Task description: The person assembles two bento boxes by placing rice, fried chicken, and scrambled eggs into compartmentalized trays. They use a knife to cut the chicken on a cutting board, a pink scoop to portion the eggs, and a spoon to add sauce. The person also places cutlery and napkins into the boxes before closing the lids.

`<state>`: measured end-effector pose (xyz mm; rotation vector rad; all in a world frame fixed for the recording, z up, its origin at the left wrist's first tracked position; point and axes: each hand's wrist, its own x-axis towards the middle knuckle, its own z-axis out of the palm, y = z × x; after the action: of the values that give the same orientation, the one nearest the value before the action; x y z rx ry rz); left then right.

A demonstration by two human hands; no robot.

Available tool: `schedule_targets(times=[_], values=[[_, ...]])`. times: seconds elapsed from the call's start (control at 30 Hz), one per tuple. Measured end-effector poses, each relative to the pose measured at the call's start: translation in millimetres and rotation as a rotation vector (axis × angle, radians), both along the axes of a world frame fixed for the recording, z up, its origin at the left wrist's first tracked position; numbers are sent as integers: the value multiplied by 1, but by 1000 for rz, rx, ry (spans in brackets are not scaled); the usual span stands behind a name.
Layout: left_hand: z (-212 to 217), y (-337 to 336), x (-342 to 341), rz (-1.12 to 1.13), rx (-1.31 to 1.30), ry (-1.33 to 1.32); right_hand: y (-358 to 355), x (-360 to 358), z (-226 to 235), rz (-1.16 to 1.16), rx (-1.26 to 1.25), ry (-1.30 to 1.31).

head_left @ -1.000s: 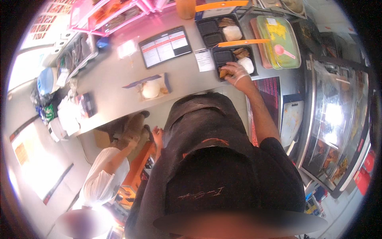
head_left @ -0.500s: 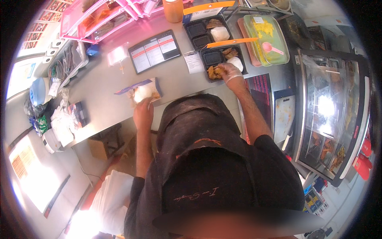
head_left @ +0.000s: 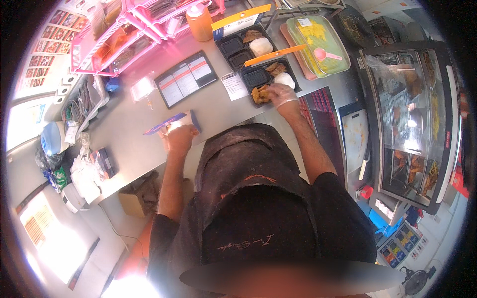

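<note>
The right hand [head_left: 282, 94], in a clear glove, has its fingers pinched on fried pieces inside the near black meal tray [head_left: 271, 81] at the counter's [head_left: 129, 134] far edge, for portioning. The left hand [head_left: 179, 140] is closed around a blue-edged wrapper [head_left: 171, 122] mid-counter. Open counter surface lies between the hands.

You see one view only, from a fisheye camera on the head. It looks steeply down over the counter [head_left: 149, 144], from well above.
</note>
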<state>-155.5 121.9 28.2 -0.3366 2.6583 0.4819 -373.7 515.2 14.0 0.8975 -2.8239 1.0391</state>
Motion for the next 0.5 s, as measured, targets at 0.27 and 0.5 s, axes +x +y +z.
schedule_targets(times=[0.27,0.5], values=[[-19,-7,-10,-126,-121,-82,26,22,-6,-453,-259,-30],[-10,-10,-7,-206,-117,29,47,42,-46,-517,-392,-156]])
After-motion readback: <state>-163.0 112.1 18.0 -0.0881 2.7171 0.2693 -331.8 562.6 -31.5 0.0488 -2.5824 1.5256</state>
